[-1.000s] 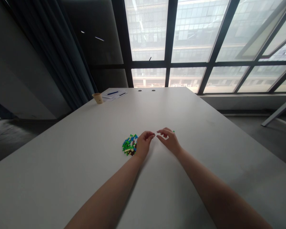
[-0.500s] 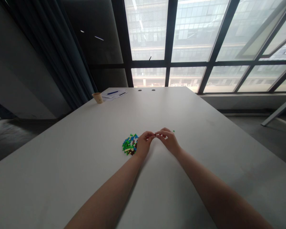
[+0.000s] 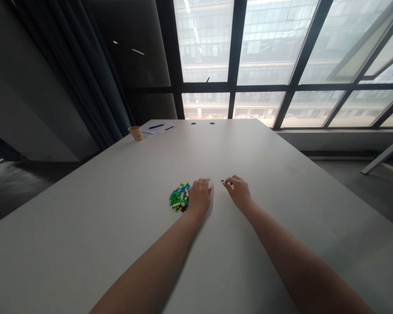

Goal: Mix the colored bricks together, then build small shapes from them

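A pile of small toy building bricks (image 3: 178,198) in green, blue, cream and brown lies on the white table. My left hand (image 3: 200,196) rests palm down at the pile's right edge, covering part of it. Its fingers are stretched forward with a small gap, and no brick shows in them. To the right, my right hand (image 3: 238,188) pinches thumb and forefinger together at a tiny dark brick (image 3: 223,183), mostly hidden by the fingertips. Just beyond those fingertips a second small dark brick (image 3: 222,180) lies on the tabletop.
A paper cup (image 3: 136,133) stands at the table's far left edge. Beside it are papers (image 3: 150,131) with a blue pen (image 3: 156,126) on top. Two dark round fittings (image 3: 212,123) sit at the far end of the white table (image 3: 144,183), before large windows.
My hands, which met at their fingertips, have come apart. The left turned palm down and its fingers extended; the right moved slightly right. A dark brick now shows on the table between them.
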`<action>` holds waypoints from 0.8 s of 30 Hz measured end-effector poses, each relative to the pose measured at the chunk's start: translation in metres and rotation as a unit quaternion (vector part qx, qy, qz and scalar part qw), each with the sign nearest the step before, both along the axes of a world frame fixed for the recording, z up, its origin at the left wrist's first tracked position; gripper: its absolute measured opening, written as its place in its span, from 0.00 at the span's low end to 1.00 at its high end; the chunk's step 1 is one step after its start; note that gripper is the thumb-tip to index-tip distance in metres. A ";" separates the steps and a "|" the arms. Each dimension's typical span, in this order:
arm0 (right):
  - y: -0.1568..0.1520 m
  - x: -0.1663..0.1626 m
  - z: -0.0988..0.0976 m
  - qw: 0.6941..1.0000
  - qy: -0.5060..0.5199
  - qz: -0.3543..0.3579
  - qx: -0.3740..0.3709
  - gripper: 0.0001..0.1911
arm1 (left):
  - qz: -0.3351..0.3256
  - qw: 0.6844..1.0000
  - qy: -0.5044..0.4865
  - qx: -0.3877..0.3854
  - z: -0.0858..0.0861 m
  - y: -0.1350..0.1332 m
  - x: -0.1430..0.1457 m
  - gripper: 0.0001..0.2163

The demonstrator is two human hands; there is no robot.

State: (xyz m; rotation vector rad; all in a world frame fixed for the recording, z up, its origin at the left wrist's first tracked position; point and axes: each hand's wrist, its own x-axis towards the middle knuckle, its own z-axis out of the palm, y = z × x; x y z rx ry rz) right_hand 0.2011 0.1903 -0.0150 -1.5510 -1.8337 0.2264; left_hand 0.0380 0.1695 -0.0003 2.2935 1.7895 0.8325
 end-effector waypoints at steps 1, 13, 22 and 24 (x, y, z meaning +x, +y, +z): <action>0.001 0.002 -0.002 0.999 -0.025 -0.025 -0.019 0.05 | 0.034 0.997 0.060 -0.019 0.002 -0.003 0.001 0.16; 0.003 0.005 -0.006 0.994 -0.060 -0.067 -0.066 0.09 | 0.139 0.970 0.179 -0.089 0.017 -0.017 -0.001 0.16; -0.003 0.008 -0.004 0.997 -0.031 -0.030 -0.057 0.15 | 0.136 0.962 0.200 -0.126 0.014 -0.015 -0.016 0.16; -0.004 0.011 -0.003 0.997 -0.026 -0.037 -0.056 0.15 | 0.136 0.962 0.198 -0.127 0.014 -0.011 -0.018 0.16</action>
